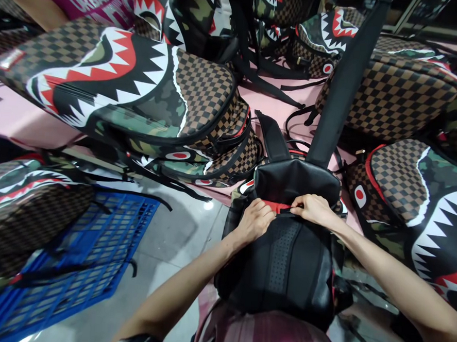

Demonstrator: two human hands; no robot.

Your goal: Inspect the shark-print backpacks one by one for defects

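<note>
A backpack (312,258) lies with its black back panel up, its lower end against my lap. Near its top is a slit with red lining (279,207), partly covered by my fingers. My left hand (257,218) is closed on the left part of that slit's edge. On the right end, my right hand (314,209) pinches the edge; whether a zipper pull is between the fingertips I cannot make out. Beyond my hands, a black flap (297,180) and two shoulder straps (335,105) extend away from me.
Stacked checkered backpacks with shark-mouth prints (141,83) cover the pink table (262,98) at left. More backpacks (402,181) crowd the right. A blue plastic crate (127,237) holding a backpack stands lower left on the tiled floor. Another person in a purple shirt (95,3) is across the table.
</note>
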